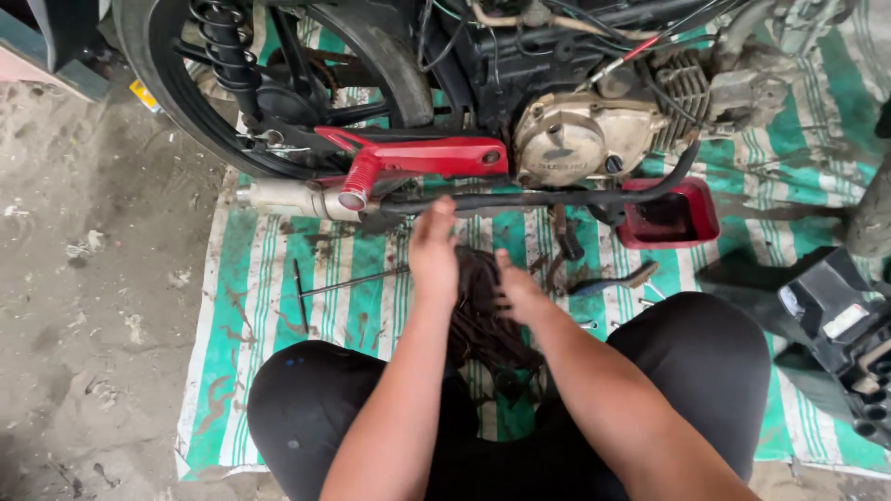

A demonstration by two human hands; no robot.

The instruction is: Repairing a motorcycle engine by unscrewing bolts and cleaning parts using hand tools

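From the head camera, you are crouching on a green-and-white striped mat point(278, 278) beside a motorcycle, knees spread, both forearms reaching forward between them. Your left hand point(433, 249) and your right hand point(520, 292) are pressing against opposite sides of a dark, greasy bundle of rag or cotton waste point(483, 315), which is sitting between your palms just above the mat, in front of your knees. Both hands are lying flat and fairly open, fingers extended rather than curled, so you are sandwiching the bundle rather than gripping it; how tightly, I cannot tell, as the hands are blurring slightly.

Just beyond your hands, the bike is standing with its engine casing point(575, 139) exposed and wiring hanging loose above it. A red footrest bracket point(418, 156) is sitting over the exhaust pipe point(288, 198), with the rear wheel point(186, 93) to the left. A red tray point(670, 215) holding dark fluid is resting under the engine. A T-handled wrench point(348, 281) is lying on the mat near your left hand, and a kick lever point(617, 278) with small fasteners is lying near your right. A black plastic part point(826, 325) is lying at the far right.

Judging by this, disassembly looks well under way and reassembly is not yet beginning.
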